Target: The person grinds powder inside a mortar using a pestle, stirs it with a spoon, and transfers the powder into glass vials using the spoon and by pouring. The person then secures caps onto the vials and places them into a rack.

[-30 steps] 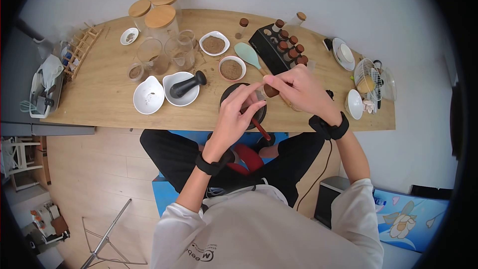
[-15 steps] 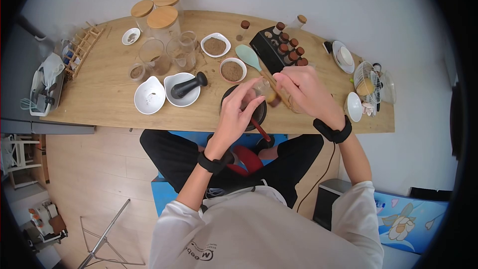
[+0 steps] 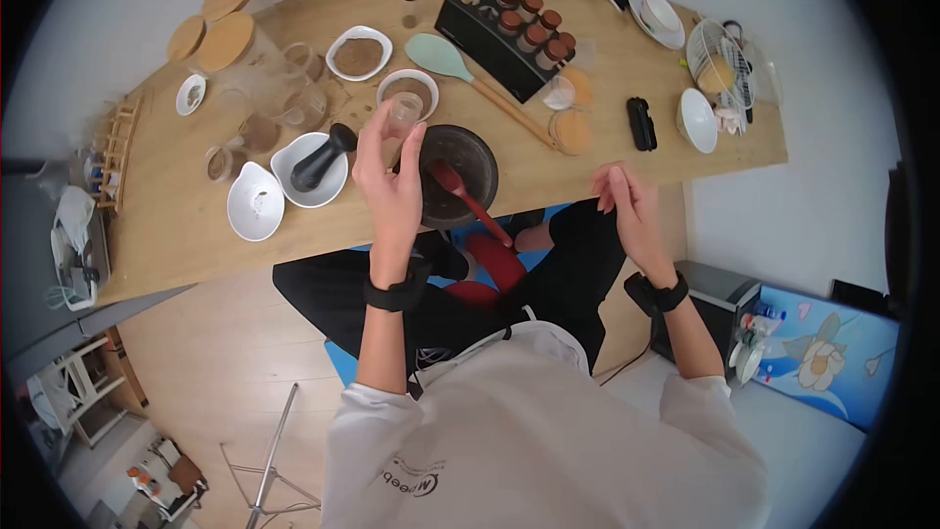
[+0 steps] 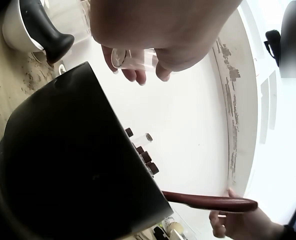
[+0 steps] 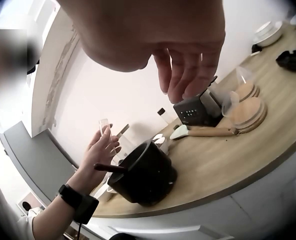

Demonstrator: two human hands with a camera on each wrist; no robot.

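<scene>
In the head view my left hand [image 3: 392, 181] holds a small clear glass vial [image 3: 404, 110] between thumb and fingers, its mouth uncapped. Seen from the left wrist, the vial [image 4: 133, 59] lies across the fingers. Just right of this hand stands a dark mortar [image 3: 478, 162], with a red spatula [image 3: 475, 208] leaning out over its front rim. My right hand [image 3: 632, 216] hangs over the table's front edge, fingers loosely bent and holding nothing. Behind the vial sits a round bowl of brown powder [image 3: 416, 86].
A black rack [image 3: 480, 39] of brown-capped vials stands at the back, beside a pale green spoon [image 3: 441, 56]. Wooden lids [image 3: 571, 132] lie right of it. White spouted bowls [image 3: 257, 216], one holding a black pestle [image 3: 323, 159], are at left. Glass jars [image 3: 230, 44] stand behind.
My hands, close together over the mortar before, have parted. The left carried the vial up and left; the right drew back to the table's front edge. The brown cap no longer shows by the hands.
</scene>
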